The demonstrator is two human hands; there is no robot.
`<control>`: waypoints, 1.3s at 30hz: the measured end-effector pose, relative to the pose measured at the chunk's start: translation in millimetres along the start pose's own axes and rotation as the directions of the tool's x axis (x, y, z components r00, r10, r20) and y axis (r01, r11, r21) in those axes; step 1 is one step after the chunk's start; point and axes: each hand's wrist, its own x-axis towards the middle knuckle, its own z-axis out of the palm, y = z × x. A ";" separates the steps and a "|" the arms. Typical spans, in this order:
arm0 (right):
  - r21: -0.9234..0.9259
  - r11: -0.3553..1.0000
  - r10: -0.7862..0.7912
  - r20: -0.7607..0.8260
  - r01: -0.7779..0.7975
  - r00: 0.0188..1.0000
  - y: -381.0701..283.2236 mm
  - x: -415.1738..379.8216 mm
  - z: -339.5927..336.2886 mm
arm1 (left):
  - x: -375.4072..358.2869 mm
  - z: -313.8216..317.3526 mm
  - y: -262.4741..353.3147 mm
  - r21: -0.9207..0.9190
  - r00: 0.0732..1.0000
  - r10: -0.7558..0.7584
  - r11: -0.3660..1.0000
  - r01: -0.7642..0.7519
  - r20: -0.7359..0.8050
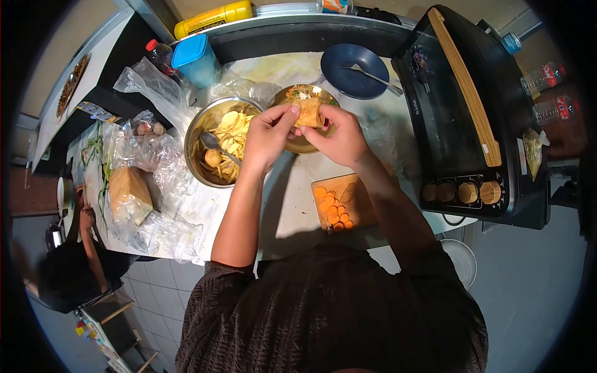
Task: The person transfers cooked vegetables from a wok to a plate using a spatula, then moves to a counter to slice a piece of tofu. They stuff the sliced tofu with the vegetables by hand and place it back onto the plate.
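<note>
Near edge of the counter [214, 208], right of centre: board [365, 214] with orange slices [333, 208], lying between the forearms. To the left of the left forearm, a steel bowl [188, 142] holds pale cut pieces, a spoon [229, 156] and a round brown item [212, 158].

Farther in, both hands are raised and meet over the near part of a second metal bowl [303, 148]. The item held is a golden-brown, squarish piece [310, 114]. It lies directly between the fingertips, left hand [266, 138] at its left side, right hand [342, 135] at its right and near side; neither hand is nearer. Outline close to square; no clear long axis found. Fingers of both hands are closed to a narrow gap, thumbs against the piece, pinching it at its edges. Fingers behind it are partly hidden; their contact cannot be confirmed.

Shredded filling [297, 93] shows in the second bowl, just beyond the piece. Toward the counter's far edge, right of that bowl: dark blue plate [348, 84] bearing a fork [372, 76].
</note>
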 end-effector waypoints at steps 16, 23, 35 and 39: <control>0.053 0.999 0.014 -0.045 -0.012 0.999 12.5 27.3 12.8 | 28.7 -10.3 2.3 0.124 0.991 0.070 0.991 -0.056 -0.112; -0.159 0.980 -0.127 -0.022 0.121 0.992 22.6 29.9 14.5 | 32.8 -15.9 1.3 0.215 0.987 0.099 0.974 -0.071 -0.123; -0.031 0.998 -0.056 -0.046 0.055 0.997 24.3 26.9 20.4 | 35.5 -16.6 -1.1 0.240 0.983 0.135 0.965 -0.102 -0.122; -0.068 0.997 -0.022 -0.029 0.020 0.999 23.1 29.3 17.6 | 35.0 -19.0 -3.6 0.281 0.985 0.110 0.957 -0.070 -0.129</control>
